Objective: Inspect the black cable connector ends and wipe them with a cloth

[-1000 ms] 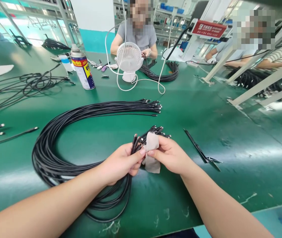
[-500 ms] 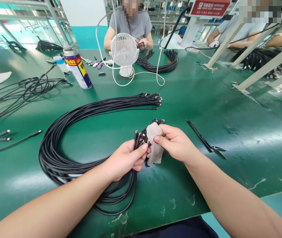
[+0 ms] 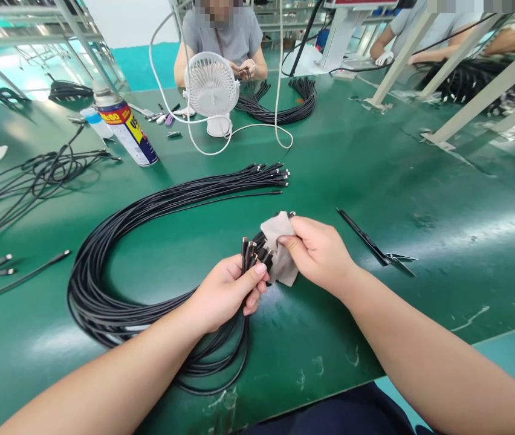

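A thick bundle of black cables (image 3: pixel 86 272) curves in a U on the green table. My left hand (image 3: pixel 233 290) is closed around several of the cables close to their plug ends (image 3: pixel 251 249), which stick up past the thumb. My right hand (image 3: pixel 318 251) pinches a light grey cloth (image 3: pixel 280 227) between thumb and fingers. The cloth hangs against the plugs, just right of my left hand, and hides some of them. The other ends (image 3: pixel 275 173) of the bundle lie fanned out farther back on the table.
A spray can (image 3: pixel 126 127) and a white fan (image 3: pixel 212 90) stand toward the back. Black tweezers or a similar slim tool (image 3: pixel 364 237) lie right of my hands. Loose cables (image 3: pixel 42 175) lie at left. A co-worker (image 3: pixel 221 39) sits opposite, handling cables.
My right hand has moved slightly up with the cloth, whose lower edge has lifted. My left hand keeps its hold on the cables. The whole view has shifted a little.
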`<action>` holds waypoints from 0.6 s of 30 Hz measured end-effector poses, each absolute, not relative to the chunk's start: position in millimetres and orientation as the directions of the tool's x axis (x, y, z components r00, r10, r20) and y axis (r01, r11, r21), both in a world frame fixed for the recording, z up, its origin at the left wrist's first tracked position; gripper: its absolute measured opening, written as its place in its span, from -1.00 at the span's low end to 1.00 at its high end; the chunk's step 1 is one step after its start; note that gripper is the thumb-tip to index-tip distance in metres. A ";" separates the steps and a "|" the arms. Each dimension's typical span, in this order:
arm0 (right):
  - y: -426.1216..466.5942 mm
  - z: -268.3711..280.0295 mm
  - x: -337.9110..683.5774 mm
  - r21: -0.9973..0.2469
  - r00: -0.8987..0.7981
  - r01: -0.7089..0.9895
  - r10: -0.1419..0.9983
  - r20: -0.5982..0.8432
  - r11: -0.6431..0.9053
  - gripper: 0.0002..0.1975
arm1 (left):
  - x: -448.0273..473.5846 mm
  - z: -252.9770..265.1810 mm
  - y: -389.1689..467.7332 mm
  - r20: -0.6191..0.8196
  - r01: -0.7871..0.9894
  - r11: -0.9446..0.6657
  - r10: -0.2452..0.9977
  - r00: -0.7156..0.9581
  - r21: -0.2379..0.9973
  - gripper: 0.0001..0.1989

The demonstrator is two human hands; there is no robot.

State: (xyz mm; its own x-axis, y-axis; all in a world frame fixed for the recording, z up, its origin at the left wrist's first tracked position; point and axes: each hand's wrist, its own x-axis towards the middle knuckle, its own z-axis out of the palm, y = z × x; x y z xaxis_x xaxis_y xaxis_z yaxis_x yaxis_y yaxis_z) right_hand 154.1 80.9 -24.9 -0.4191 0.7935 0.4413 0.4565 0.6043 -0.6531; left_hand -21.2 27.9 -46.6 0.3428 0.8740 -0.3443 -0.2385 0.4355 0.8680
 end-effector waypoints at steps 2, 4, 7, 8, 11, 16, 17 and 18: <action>85.6 -21.8 160.7 -0.697 -0.366 0.464 0.835 0.411 0.546 -0.73 | -21.5 -44.4 27.8 -0.340 -0.253 0.437 0.874 0.348 0.863 -0.63; 91.0 -22.2 167.0 -0.762 -0.356 0.452 0.877 0.323 0.464 -0.76 | -21.6 -42.5 27.4 -0.335 -0.277 0.442 0.871 0.360 0.853 -0.64; 97.5 -28.8 170.1 -0.838 -0.450 0.414 0.880 0.152 0.356 -0.78 | -21.9 -40.6 26.3 -0.327 -0.319 0.457 0.863 0.386 0.830 -0.66; 98.5 -31.6 169.0 -0.853 -0.489 0.405 0.866 0.104 0.331 -0.78 | -22.1 -40.1 25.9 -0.324 -0.331 0.461 0.860 0.393 0.823 -0.66; 97.2 -37.1 161.5 -0.897 -0.571 0.360 0.821 0.007 0.258 -0.75 | -23.1 -38.8 24.6 -0.311 -0.360 0.474 0.850 0.425 0.804 -0.68; 91.3 -34.2 155.4 -0.971 -0.646 0.215 0.761 -0.061 0.104 -0.74 | -24.7 -36.8 23.8 -0.279 -0.393 0.501 0.821 0.498 0.771 -0.70; 91.0 -33.6 156.2 -0.977 -0.659 0.205 0.747 -0.089 0.065 -0.74 | -24.9 -37.0 24.0 -0.273 -0.400 0.504 0.817 0.508 0.765 -0.70; 90.9 -33.3 157.2 -0.981 -0.673 0.190 0.731 -0.115 0.020 -0.75 | -25.1 -37.3 24.2 -0.266 -0.408 0.505 0.816 0.513 0.761 -0.70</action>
